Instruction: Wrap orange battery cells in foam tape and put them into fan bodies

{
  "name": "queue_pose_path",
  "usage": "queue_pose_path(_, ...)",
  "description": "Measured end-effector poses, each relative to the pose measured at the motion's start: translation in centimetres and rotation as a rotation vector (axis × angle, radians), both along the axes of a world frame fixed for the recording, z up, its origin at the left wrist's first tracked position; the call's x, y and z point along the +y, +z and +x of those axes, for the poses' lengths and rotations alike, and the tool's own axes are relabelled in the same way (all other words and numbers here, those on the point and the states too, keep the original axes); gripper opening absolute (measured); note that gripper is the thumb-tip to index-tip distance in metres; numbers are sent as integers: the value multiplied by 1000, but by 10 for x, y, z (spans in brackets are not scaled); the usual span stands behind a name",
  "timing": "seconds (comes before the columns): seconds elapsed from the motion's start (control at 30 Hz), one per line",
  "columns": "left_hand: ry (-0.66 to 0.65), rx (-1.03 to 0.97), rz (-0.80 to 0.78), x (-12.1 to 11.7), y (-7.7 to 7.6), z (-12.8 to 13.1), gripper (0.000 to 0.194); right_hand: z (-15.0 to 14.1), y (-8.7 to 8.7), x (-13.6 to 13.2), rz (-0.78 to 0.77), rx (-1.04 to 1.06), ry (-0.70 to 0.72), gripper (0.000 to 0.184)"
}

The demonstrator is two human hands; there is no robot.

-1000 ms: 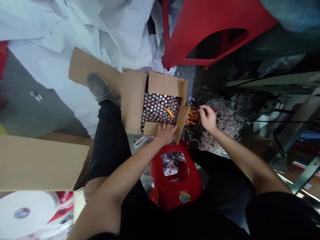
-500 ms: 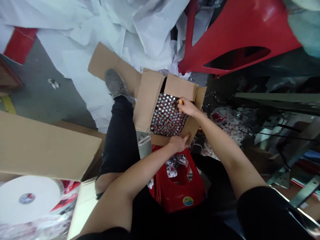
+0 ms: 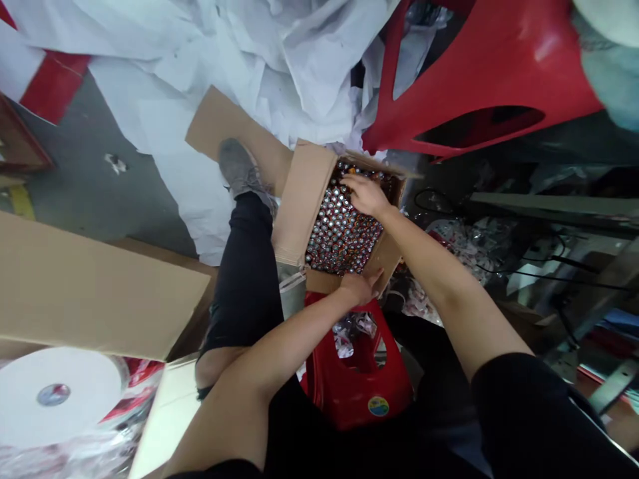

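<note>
An opened cardboard box holds many small, upright cylinders with round silvery ends, which look like batteries. My right hand reaches over them from the right, its fingers stretched out across their tops near the far side. A small orange patch shows just past those fingers; what it is, I cannot make out. At the box's near edge, my left hand grips a cardboard flap, one finger lying along it and the others partly hidden.
A red plastic stool stands between my legs, close to the box. Another red stool is at the upper right. White sheeting covers floor beyond. On the left are a large carton and a white reel.
My right hand has moved from the right side of the box to its far part, and its fingers have straightened. The far flap has been folded back, uncovering more batteries. My left hand stays put.
</note>
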State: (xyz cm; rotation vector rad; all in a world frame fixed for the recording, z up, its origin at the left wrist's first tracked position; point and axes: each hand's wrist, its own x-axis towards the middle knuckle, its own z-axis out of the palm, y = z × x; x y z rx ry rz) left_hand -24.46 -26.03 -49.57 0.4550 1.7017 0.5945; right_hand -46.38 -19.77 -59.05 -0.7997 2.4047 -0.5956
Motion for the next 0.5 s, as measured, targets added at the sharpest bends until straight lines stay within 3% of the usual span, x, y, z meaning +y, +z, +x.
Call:
queue_pose_path(0.07,9,-2,3,0,-1,-1,80,18,-5,-15,37,14,88,49)
queue_pose_path(0.23,31,18,17,1,-5,3,76,44,-16,-38,214,132,59,69)
queue_pose_path(0.5,37,42,23,-2,-2,11,84,0,-22,-33,229,89,162,66)
